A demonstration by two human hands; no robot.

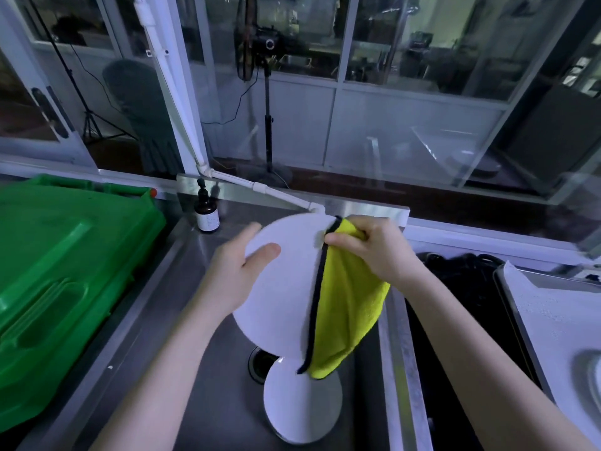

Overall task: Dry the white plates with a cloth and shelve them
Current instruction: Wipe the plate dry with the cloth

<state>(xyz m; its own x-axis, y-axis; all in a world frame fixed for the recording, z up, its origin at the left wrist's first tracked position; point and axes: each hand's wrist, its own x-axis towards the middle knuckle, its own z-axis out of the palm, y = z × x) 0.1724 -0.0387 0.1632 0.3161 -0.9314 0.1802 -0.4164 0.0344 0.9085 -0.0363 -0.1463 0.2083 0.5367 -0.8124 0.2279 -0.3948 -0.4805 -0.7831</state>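
Both hands are busy above the sink: the left hand [234,275] grips the large white plate [276,307] at its left edge, thumb on the face and fingers behind the rim. The right hand [374,249] pinches a yellow cloth [348,307] against the plate's upper right rim. The cloth, edged in black, hangs down over the right part of the plate, which is held tilted, facing the camera.

Below it a smaller white plate [302,402] lies in the steel sink [214,369], just beside the drain [258,366]. A brown pump bottle [207,209] stands at the sink's back left corner, with a green bin [65,271] to its left. A lined tray [553,320] sits on the table at the right.
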